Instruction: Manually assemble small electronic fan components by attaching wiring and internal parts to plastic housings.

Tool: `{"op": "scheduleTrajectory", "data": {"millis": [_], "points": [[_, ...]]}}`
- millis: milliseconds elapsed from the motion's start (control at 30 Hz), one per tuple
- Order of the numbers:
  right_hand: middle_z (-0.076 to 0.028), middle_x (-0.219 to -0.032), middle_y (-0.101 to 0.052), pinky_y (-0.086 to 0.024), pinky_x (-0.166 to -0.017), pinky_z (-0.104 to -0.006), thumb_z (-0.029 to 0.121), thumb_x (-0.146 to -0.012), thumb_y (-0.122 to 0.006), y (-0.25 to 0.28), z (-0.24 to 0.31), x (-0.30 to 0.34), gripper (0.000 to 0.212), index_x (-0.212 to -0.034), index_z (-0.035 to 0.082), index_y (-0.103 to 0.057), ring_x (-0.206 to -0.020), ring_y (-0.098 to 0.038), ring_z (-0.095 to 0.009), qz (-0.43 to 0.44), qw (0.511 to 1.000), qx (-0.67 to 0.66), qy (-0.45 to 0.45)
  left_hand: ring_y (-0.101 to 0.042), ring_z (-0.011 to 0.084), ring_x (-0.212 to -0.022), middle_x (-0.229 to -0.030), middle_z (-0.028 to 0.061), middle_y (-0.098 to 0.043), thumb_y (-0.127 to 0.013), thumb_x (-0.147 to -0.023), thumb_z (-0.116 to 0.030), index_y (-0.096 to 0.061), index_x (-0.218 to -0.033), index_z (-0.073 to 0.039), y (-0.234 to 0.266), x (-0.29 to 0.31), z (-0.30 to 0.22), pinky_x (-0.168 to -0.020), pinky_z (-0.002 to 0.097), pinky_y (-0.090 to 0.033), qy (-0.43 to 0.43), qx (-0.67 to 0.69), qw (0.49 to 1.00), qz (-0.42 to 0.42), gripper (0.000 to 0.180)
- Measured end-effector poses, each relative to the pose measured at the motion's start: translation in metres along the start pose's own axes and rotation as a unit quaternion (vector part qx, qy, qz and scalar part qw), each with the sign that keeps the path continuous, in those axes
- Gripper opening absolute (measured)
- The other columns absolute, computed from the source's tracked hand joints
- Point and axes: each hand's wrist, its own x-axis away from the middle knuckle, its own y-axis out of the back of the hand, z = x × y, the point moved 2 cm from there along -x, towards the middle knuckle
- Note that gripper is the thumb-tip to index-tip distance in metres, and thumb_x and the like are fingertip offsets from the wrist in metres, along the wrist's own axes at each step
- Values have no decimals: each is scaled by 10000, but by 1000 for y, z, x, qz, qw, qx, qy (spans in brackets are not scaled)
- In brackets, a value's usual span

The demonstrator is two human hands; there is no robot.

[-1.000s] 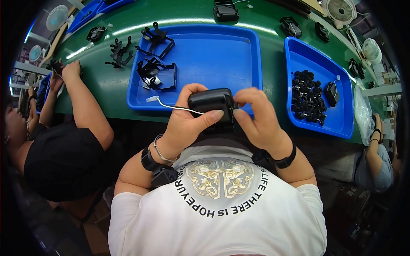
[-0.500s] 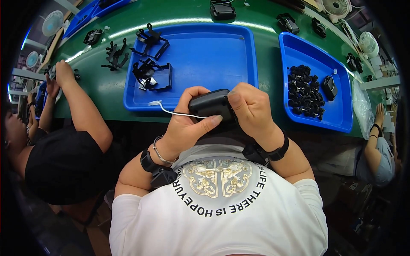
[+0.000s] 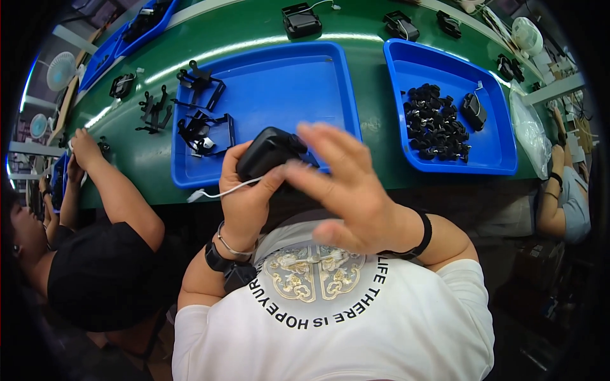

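Observation:
My left hand grips a black rounded plastic housing above the near edge of the blue tray, its thumb on the near side. A white cable runs out from under that thumb to a small plug hanging on the left. My right hand is spread open and slightly blurred, its fingertips beside the right end of the housing. Whether they touch it I cannot tell. Behind them a darker black part shows at the housing's right end, mostly covered by the fingers.
Black brackets lie in the left part of the large blue tray. A second blue tray holds many small black parts and a black unit. More cabled units stand along the green table. A co-worker's arm reaches in at left.
The housing has moved left and tilted in my left hand. My right hand has let go of its right end and opened, fingers spreading. The cable's plug swung left, and the whole view shifted.

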Motion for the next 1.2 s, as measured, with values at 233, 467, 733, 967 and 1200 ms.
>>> {"op": "scheduleTrajectory", "data": {"millis": [233, 467, 733, 967, 1200], "points": [[-263, -1363, -305, -221, -1014, -490, 428, -852, -521, -5, -2, -3, 610, -1265, -7, -409, -1246, -287, -434, -9, 1000, 10, -21, -574, 143, -911, -1016, 70, -577, -662, -738, 56, -451, -1123, -32, 0, -1, 1, -807, 266, -469, 15, -6, 1000, 2, 449], [-264, -1384, -263, -219, -1005, -503, 461, -839, -522, -15, -12, 0, 647, -1255, -22, -405, -1263, -252, -432, -60, 993, -32, -98, -539, 138, -926, -1015, 53, -551, -619, -760, 78, -438, -1150, -54, 6, -3, -6, -830, 271, -445, -43, -54, 997, -36, 450], [-266, -1386, -255, -208, -1007, -498, 471, -840, -519, -11, -6, -4, 636, -1246, -10, -425, -1281, -229, -422, -37, 997, -62, -38, -554, 132, -872, -1004, 49, -554, -620, -773, 59, -449, -1125, -51, 6, -6, -2, -795, 259, -454, -9, 8, 999, -31, 406], [-265, -1389, -255, -174, -1032, -492, 438, -852, -522, 2, -7, -7, 578, -1251, 24, -454, -1277, -225, -434, -71, 995, -65, -38, -569, 126, -836, -977, 57, -569, -638, -769, 40, -453, -1103, -32, -3, -12, -11, -747, 252, -472, -56, -116, 991, -37, 389], [-248, -1394, -277, -158, -1053, -467, 366, -837, -527, -6, -22, -6, 544, -1259, 29, -460, -1299, -214, -411, -19, 997, -47, -51, -575, 116, -871, -989, 66, -588, -673, -763, 3, -435, -1118, -23, -3, -10, -5, -762, 239, -471, -14, -2, 999, -32, 428]]}}
